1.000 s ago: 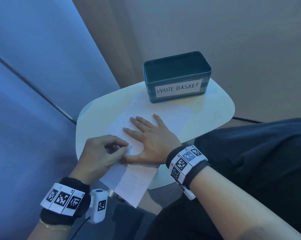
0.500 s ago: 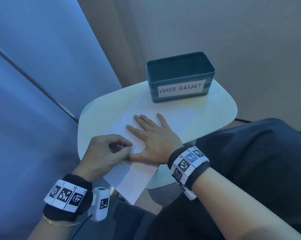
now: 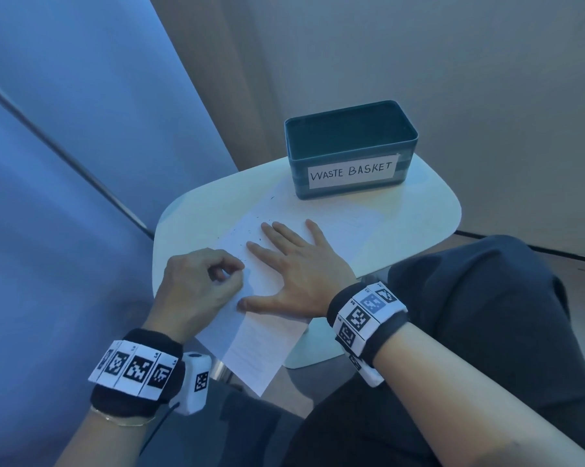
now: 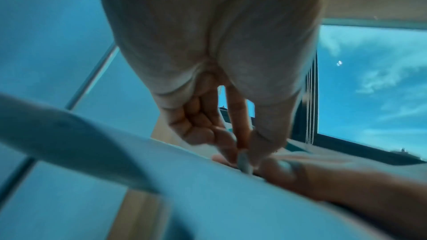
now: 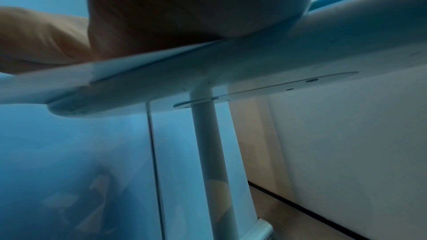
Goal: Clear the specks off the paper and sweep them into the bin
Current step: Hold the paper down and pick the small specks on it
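A white paper sheet lies on a small white table, its near end hanging over the edge. Dark specks dot its far left part. A teal bin labelled WASTE BASKET stands at the table's far side. My right hand lies flat on the sheet with its fingers spread. My left hand sits just left of it with curled fingers. In the left wrist view the left hand pinches a small pale object against the paper, beside the right thumb.
A blue wall or panel stands close on the left, and my dark-trousered leg is at the right. The right wrist view looks under the tabletop at its single white leg.
My left hand's pinched fingers have shifted slightly on the paper. The right hand has stayed flat in the same spot. The head view has drifted a little.
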